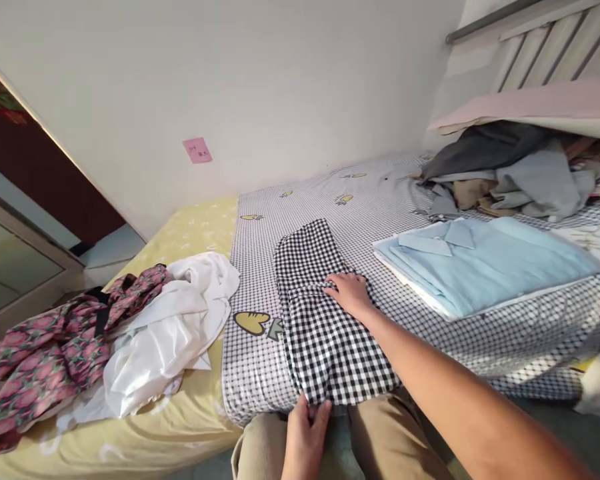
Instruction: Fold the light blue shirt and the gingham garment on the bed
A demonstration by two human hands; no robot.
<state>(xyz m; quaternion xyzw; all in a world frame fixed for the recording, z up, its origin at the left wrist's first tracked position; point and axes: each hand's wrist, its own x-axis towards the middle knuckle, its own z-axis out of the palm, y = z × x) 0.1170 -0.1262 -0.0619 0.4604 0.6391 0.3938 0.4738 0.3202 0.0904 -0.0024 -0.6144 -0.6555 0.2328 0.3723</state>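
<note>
A black-and-white gingham dress lies folded lengthwise on the bed in front of me, with a gathered waist seam across its middle. My right hand rests on the right side of that seam, its thumb and fingers slightly apart on the cloth. At the near hem, my left hand pinches the fabric between thumb and fingers, just above my knees. To the right of the dress is a folded light blue collared shirt, stacked on white cloth.
White satiny clothing and a pink floral garment lie crumpled on the yellow sheet at left. A checked bed cover spreads beneath the dress. Grey and brown clothes are heaped at back right. A wall rises behind the bed.
</note>
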